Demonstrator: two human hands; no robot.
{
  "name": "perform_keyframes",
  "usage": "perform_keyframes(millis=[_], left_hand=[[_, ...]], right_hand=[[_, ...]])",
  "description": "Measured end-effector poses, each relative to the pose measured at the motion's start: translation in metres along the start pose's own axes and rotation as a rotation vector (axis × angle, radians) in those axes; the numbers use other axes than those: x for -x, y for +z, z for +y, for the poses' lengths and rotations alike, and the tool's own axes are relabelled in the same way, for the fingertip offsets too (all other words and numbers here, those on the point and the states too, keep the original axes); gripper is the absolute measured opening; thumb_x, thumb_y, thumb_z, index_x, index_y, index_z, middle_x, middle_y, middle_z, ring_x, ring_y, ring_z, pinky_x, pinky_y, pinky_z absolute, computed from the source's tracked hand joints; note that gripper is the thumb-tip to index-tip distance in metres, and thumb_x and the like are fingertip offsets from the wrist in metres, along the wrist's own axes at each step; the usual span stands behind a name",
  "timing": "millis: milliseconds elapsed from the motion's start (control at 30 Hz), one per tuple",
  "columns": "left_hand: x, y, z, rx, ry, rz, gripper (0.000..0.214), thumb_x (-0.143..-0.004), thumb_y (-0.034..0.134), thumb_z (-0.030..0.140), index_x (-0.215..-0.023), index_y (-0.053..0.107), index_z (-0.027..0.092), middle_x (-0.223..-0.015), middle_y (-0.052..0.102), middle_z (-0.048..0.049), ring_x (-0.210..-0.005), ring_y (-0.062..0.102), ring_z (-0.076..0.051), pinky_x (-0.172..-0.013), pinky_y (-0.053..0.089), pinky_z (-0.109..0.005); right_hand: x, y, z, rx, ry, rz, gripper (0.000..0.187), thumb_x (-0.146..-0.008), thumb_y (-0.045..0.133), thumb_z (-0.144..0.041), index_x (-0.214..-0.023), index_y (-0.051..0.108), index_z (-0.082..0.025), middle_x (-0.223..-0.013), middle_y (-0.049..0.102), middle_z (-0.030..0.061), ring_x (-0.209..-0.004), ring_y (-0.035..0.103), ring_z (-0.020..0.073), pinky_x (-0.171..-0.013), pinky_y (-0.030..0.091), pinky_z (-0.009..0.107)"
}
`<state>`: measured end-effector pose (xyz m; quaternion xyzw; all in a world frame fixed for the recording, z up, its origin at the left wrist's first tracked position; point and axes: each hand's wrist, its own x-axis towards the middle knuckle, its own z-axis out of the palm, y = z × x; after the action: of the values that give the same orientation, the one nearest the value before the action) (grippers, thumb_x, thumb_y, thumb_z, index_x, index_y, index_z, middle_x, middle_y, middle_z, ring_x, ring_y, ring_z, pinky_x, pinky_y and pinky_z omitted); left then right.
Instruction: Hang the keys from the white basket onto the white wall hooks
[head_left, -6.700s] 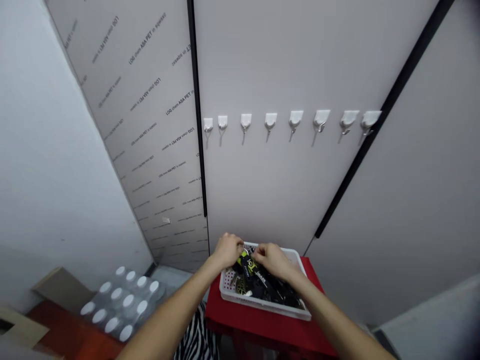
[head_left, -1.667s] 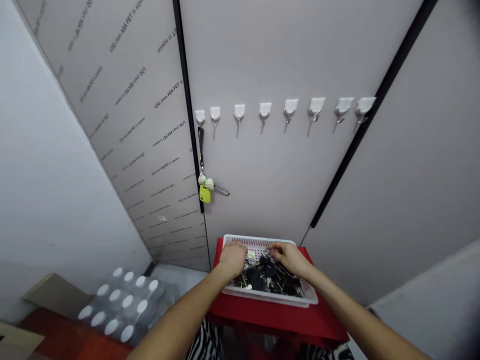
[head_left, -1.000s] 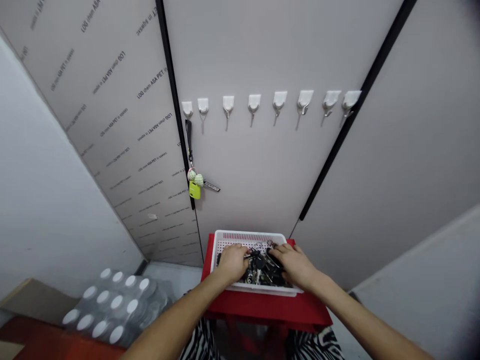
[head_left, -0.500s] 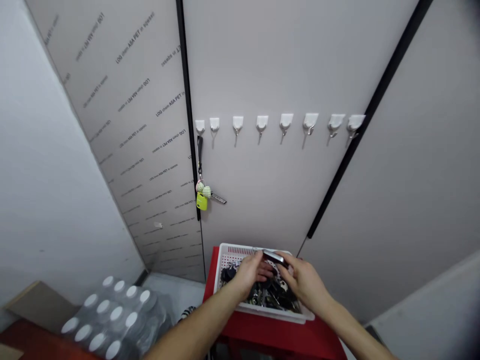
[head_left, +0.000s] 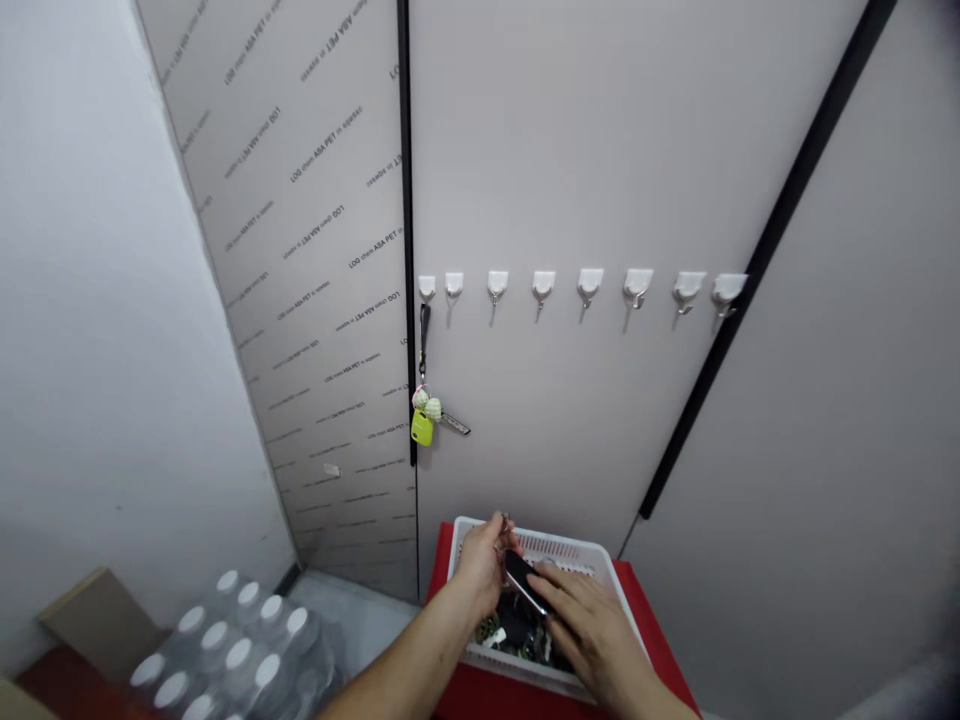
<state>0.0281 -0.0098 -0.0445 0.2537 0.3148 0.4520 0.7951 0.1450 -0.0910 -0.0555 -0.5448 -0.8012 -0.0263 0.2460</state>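
Observation:
Over the white plastic basket (head_left: 559,545), my left hand (head_left: 480,570) is closed, its fingertips pinching a small metal key ring (head_left: 505,520). A black key fob with a silvery edge (head_left: 527,583) lies between my two hands, tilted. My right hand (head_left: 589,615) has its fingers against the fob's right side; the thumb's grip is partly hidden. Below them, the basket holds a heap of dark keys and key rings (head_left: 517,635), partly covered by my hands.
The basket stands on a red surface (head_left: 649,610) against grey panels. A row of white hooks (head_left: 544,283) crosses the panel; the leftmost carries a strap with a yellow-green tag (head_left: 422,428). Capped bottles (head_left: 238,655) and a cardboard piece (head_left: 101,620) are at lower left.
The fob has come nearer and now points down to the right. My left fingers have closed on the ring, and my right hand has shifted lower. The view has tilted up.

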Motion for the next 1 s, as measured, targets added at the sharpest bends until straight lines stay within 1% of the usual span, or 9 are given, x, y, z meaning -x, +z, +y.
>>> perform_keyframes(millis=[200,267,400,500,567,633,767,900,1000], left_hand=[[0.004,-0.003,0.006,0.018,0.02,-0.039,0.033,-0.054,0.054,0.041,-0.068,0.046,0.012,-0.039,0.034,0.008,-0.035,0.033,-0.003,-0.04,0.023,-0.017],[0.005,-0.004,0.009,-0.034,0.07,-0.097,0.035,-0.053,0.054,0.042,-0.07,0.046,0.013,-0.037,0.029,0.0095,-0.033,0.029,-0.002,-0.039,0.019,-0.017],[0.011,-0.003,0.011,-0.122,0.072,-0.247,0.034,-0.054,0.053,0.042,-0.068,0.045,0.012,-0.036,0.026,0.0096,-0.031,0.027,-0.002,-0.038,0.016,-0.017],[0.017,-0.001,0.013,-0.138,0.023,-0.354,0.03,-0.056,0.051,0.041,-0.066,0.044,0.013,-0.037,0.028,0.009,-0.031,0.029,-0.002,-0.037,0.017,-0.018],[0.02,0.0,0.018,-0.136,-0.006,-0.401,0.028,-0.057,0.05,0.039,-0.065,0.043,0.013,-0.036,0.028,0.009,-0.031,0.029,-0.003,-0.037,0.018,-0.018],[0.021,0.002,0.026,-0.135,-0.005,-0.413,0.027,-0.058,0.049,0.038,-0.065,0.043,0.014,-0.036,0.028,0.0089,-0.031,0.03,-0.003,-0.038,0.02,-0.018],[0.016,0.015,0.06,-0.217,0.213,-0.309,0.025,-0.06,0.047,0.038,-0.063,0.04,0.014,-0.041,0.036,0.007,-0.034,0.033,-0.003,-0.038,0.022,-0.017],[0.009,0.045,0.113,-0.356,0.575,-0.169,0.019,-0.06,0.048,0.032,-0.064,0.042,0.014,-0.044,0.038,0.0068,-0.037,0.034,-0.002,-0.039,0.025,-0.016],[0.007,0.069,0.153,-0.418,0.731,-0.142,0.015,-0.062,0.046,0.028,-0.063,0.043,0.014,-0.043,0.037,0.0069,-0.036,0.033,-0.002,-0.038,0.025,-0.015]], right_hand=[[-0.002,-0.005,-0.013,-0.19,-0.03,-0.045,0.029,-0.067,0.04,-0.023,-0.093,0.052,-0.028,-0.103,0.05,0.005,-0.095,0.044,0.0186,-0.08,0.035,0.035],[-0.011,-0.011,-0.018,-0.334,0.093,-0.016,0.027,-0.068,0.038,-0.026,-0.091,0.053,-0.025,-0.101,0.051,0.0059,-0.095,0.044,0.0181,-0.081,0.035,0.034],[-0.048,-0.021,-0.024,-0.639,0.475,0.124,0.033,-0.07,0.032,-0.035,-0.09,0.052,-0.017,-0.09,0.056,0.0078,-0.084,0.05,0.017,-0.077,0.037,0.033],[-0.078,-0.024,-0.026,-0.883,0.556,0.168,0.037,-0.068,0.034,-0.039,-0.09,0.05,-0.014,-0.076,0.059,0.0056,-0.059,0.053,0.0135,-0.059,0.043,0.027],[-0.093,-0.024,-0.028,-1.002,0.573,0.172,0.038,-0.066,0.036,-0.041,-0.088,0.049,-0.013,-0.069,0.059,0.0035,-0.04,0.046,0.0085,-0.043,0.04,0.024],[-0.107,-0.028,-0.031,-1.047,0.567,0.192,0.035,-0.064,0.04,-0.041,-0.083,0.05,-0.013,-0.064,0.058,0.0021,-0.034,0.039,0.0053,-0.038,0.035,0.021],[-0.144,-0.049,-0.039,-0.98,0.485,0.291,0.025,-0.056,0.05,-0.034,-0.068,0.054,-0.012,-0.054,0.055,0.0,-0.041,0.041,0.0067,-0.043,0.035,0.021],[-0.198,-0.083,-0.054,-0.922,0.392,0.462,0.02,-0.052,0.054,-0.03,-0.061,0.051,-0.012,-0.05,0.05,-0.0025,-0.044,0.042,0.0065,-0.046,0.035,0.02],[-0.238,-0.106,-0.069,-0.966,0.319,0.607,0.022,-0.05,0.055,-0.031,-0.062,0.049,-0.012,-0.049,0.047,-0.0039,-0.044,0.041,0.0054,-0.043,0.034,0.019]])
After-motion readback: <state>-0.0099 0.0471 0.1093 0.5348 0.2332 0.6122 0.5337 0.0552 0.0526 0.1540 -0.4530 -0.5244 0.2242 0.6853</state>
